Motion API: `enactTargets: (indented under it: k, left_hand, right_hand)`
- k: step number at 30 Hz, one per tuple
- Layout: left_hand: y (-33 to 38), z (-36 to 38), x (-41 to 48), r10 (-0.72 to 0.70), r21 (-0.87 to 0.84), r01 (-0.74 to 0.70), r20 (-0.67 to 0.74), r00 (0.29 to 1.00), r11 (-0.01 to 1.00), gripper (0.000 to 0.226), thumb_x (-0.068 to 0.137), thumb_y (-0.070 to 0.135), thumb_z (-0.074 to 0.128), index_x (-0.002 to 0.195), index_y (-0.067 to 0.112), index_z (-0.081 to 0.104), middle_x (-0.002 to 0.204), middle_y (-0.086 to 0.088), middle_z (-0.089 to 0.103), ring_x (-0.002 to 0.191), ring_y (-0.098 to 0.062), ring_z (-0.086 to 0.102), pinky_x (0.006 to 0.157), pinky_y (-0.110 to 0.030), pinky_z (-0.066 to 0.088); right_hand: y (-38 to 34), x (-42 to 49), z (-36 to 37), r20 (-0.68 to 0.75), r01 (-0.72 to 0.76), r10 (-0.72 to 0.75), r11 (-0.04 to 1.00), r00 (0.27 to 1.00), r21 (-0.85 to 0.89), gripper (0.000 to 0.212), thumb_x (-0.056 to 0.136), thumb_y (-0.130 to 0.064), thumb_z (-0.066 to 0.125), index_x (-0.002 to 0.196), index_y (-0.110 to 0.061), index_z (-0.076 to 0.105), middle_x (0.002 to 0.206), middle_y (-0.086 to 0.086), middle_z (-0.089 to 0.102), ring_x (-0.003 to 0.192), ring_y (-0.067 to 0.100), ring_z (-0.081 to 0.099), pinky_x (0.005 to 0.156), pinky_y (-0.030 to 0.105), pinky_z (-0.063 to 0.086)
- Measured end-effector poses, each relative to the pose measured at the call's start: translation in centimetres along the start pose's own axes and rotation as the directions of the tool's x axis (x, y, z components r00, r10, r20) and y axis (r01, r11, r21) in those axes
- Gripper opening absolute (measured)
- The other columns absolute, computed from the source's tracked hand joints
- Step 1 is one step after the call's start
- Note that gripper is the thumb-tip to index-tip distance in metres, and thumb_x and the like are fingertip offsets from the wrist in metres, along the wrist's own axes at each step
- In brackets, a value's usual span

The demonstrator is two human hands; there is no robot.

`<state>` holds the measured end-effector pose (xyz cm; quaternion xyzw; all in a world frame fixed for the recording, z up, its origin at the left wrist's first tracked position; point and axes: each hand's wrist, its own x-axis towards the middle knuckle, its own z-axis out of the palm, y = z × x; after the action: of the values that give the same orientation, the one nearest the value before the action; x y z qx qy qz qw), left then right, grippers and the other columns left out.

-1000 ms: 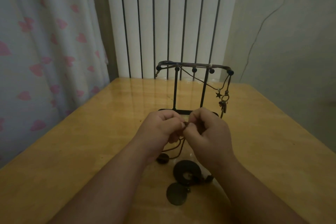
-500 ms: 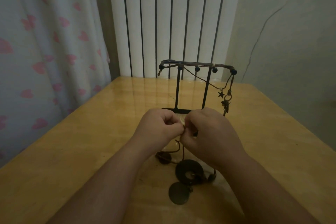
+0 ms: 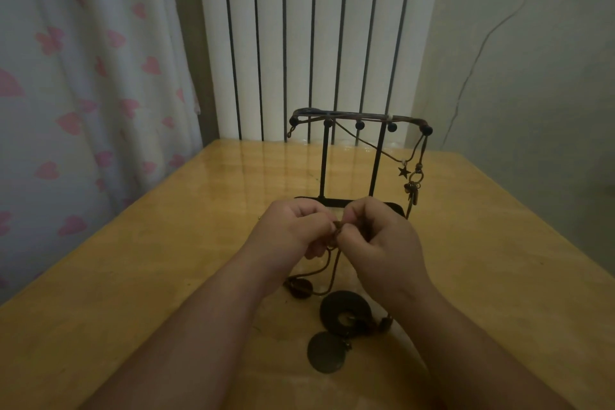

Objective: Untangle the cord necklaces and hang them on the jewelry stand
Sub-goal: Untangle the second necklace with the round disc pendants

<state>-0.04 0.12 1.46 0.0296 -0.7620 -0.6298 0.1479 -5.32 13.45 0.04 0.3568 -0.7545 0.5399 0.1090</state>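
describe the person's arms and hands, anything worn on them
Both are bare. The left hand and right hand wear no gloves, and no ring shows on the finger parts in view. The left forearm and right forearm show no sleeve, watch or bracelet down to the picture's bottom edge. Dim light hides finer marks.

We see the left hand [image 3: 293, 233] and right hand [image 3: 379, 243] pinching a knotted brown cord [image 3: 336, 232] before the jewelry stand [image 3: 349, 156].
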Motion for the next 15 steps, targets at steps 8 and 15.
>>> enactTargets:
  k: [8, 15]
  left_hand:
    - [-0.6, -0.6, 0.1, 0.077, 0.246, -0.062, -0.049, 0.996, 0.967, 0.02, 0.083, 0.011, 0.064, 0.068, 0.024, 0.068, 0.058, 0.015, 0.06, 0.056, 0.005, 0.053, 0.058, -0.019, 0.041]
    - [-0.7, -0.2, 0.1, 0.117, 0.4, -0.082, -0.063, 0.991, 0.913, 0.017, 0.083, 0.014, 0.066, 0.068, 0.021, 0.068, 0.062, 0.01, 0.059, 0.056, 0.003, 0.052, 0.054, -0.015, 0.04]
  right_hand:
    - [-0.7, 0.3, -1.3, 0.183, 0.162, -0.091, 0.89, 0.979, -0.427, 0.002, 0.085, -0.038, 0.057, 0.086, -0.038, 0.055, 0.08, -0.02, 0.053, 0.079, -0.002, 0.051, 0.068, 0.017, 0.047]
    - [-1.4, 1.1, -1.2, 0.325, 0.24, -0.028, 0.736, 0.945, -0.633, 0.008, 0.092, -0.039, 0.054, 0.091, -0.031, 0.056, 0.078, -0.012, 0.051, 0.074, 0.005, 0.048, 0.072, 0.021, 0.048]
